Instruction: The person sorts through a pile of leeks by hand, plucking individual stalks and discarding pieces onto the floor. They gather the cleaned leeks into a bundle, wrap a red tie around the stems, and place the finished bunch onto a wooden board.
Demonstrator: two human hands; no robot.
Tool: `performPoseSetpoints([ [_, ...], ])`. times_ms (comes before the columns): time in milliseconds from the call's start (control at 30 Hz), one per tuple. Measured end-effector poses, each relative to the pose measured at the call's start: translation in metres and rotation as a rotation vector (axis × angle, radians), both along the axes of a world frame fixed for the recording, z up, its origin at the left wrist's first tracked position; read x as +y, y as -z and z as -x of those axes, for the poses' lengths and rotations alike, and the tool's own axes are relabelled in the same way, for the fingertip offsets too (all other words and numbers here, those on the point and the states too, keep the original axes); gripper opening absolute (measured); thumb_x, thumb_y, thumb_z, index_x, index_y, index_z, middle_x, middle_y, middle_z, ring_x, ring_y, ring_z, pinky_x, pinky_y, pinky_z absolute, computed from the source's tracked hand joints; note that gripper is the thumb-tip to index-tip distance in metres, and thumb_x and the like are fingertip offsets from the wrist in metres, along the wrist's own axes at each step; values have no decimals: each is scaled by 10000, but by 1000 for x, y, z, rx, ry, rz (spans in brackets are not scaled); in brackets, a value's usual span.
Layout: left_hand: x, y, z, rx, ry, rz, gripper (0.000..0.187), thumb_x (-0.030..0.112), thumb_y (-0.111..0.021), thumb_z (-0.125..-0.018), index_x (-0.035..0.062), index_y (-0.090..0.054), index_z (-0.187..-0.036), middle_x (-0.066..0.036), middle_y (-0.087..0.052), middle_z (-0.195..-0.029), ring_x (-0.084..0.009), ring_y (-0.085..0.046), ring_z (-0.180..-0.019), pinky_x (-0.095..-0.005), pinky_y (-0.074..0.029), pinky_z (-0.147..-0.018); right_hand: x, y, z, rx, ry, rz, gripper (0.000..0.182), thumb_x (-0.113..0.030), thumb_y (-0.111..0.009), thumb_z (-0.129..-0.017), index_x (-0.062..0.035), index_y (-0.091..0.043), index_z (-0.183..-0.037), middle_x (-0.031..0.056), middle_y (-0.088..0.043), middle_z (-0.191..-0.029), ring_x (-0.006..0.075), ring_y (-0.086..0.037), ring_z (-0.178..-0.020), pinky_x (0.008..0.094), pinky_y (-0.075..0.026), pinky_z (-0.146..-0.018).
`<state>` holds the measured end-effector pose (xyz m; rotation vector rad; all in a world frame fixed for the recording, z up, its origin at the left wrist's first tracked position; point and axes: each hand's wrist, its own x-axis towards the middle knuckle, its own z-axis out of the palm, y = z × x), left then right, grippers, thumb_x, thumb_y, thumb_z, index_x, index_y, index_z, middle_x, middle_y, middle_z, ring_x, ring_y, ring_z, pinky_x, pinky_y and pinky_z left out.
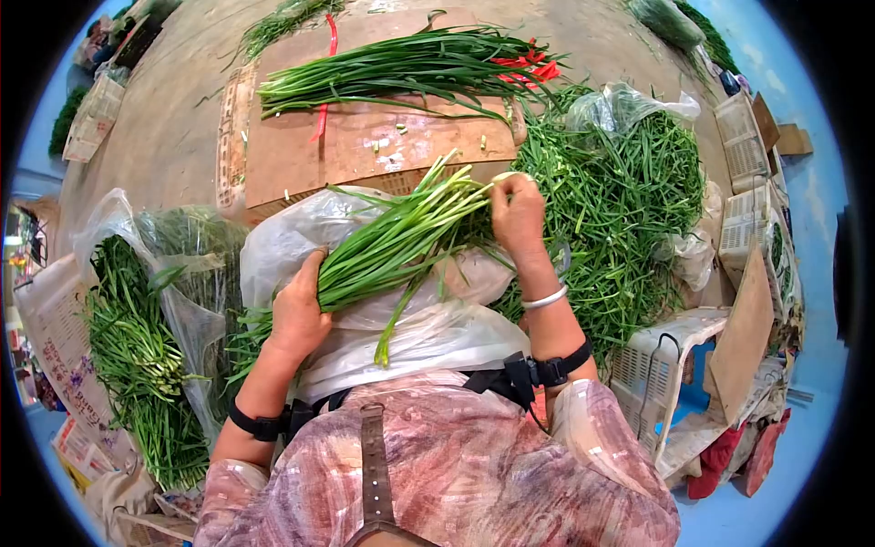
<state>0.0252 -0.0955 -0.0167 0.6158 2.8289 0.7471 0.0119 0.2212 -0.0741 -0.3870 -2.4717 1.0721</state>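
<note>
My left hand [301, 305] is wrapped round a loose bunch of garlic chives [392, 242] above my lap. The pale cut ends point up and right, and one stalk droops below the rest. At those ends my right hand [518, 214] is closed in a pinch, seemingly on a pale chive stalk; its fingertips partly hide it. White plastic sheeting [428, 342] covers my lap beneath the bunch. Ahead, a larger bunch of chives [392, 73] lies across a cardboard-topped crate [301, 164], over a red tie strip [321, 118].
A big heap of loose chives [611, 201] spreads on my right, with clear plastic [629, 105] over its far edge. To my left, more chives [137, 337] lie in an open plastic bag [196, 301]. White plastic crates [647, 374] stand at the right. Red strips [529, 66] lie near the far bunch.
</note>
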Motion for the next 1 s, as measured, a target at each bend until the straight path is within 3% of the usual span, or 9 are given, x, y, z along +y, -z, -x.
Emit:
performPoseSetpoints([
  [67,-1,0,0,-1,-2,-6,606,-39,-554,-638,40,-406,-1220,-222,-566,-1058,-407,-549,-936,-448,-457,-776,21,9,2,56,187,-217,132,-102,-628,-758,9,-562,-783,173,-589,-720,345,-576,-673,391,-472,-645],
  [233,2,-4,0,-7,-2,-19,578,-26,-552,-657,43,-418,-1215,-224,-582,-1020,-408,-556,-919,-452,-455,-765,14,-30,-1,-41,4,864,100,-29,-619,-789,41,-548,-783,104,-596,-713,125,-589,-578,245,-468,-460],
  [367,-2,1,1,11,-4,-25,573,-15,-553,-667,47,-416,-1219,-223,-585,-1016,-405,-560,-915,-450,-456,-761,10,-10,10,-254,-273,542,158,-76,-648,-731,26,-600,-841,47,-606,-715,95,-533,-595,253,-413,-519],
  [633,-2,2,1,32,18,-14,584,-14,-558,-661,49,-406,-1222,-224,-588,-1004,-419,-562,-889,-458,-457,-753,3,-17,15,-413,-241,575,189,-58,-661,-670,47,-617,-820,91,-614,-706,156,-569,-654,305,-453,-603],
  [700,-3,2,1,16,14,-16,574,-15,-554,-663,47,-403,-1214,-229,-587,-999,-423,-560,-886,-462,-455,-752,7,-3,11,-186,-30,8,136,-55,-641,-694,39,-596,-782,111,-620,-698,207,-611,-682,336,-466,-624],
  [733,-2,2,2,4,12,-21,565,-17,-550,-666,46,-401,-1207,-234,-586,-995,-428,-558,-883,-466,-453,-751,14,-3,12,-173,-2,-38,91,-48,-607,-753,33,-566,-759,114,-613,-682,201,-618,-638,329,-478,-577],
  [833,-5,2,4,-32,-1,-36,540,-24,-538,-669,35,-395,-1187,-246,-582,-984,-440,-548,-889,-468,-451,-750,45,-2,2,-90,-79,1005,108,-65,-579,-834,36,-546,-813,96,-601,-703,113,-553,-514,237,-448,-446],
  [967,-10,5,15,-94,7,-171,487,-8,-561,-691,16,-412,-1154,-240,-588,-971,-418,-564,-899,-425,-460,-765,31,-8,-10,-447,-74,714,298,-120,-645,-804,46,-537,-1028,107,-620,-836,124,-593,-602,216,-444,-481],
  [1000,-14,5,17,-156,18,-225,488,3,-592,-692,15,-415,-1146,-203,-592,-928,-342,-576,-866,-373,-454,-758,13,-24,-12,-487,-116,782,430,-135,-681,-777,46,-499,-1122,100,-618,-877,126,-598,-642,219,-461,-517],
])
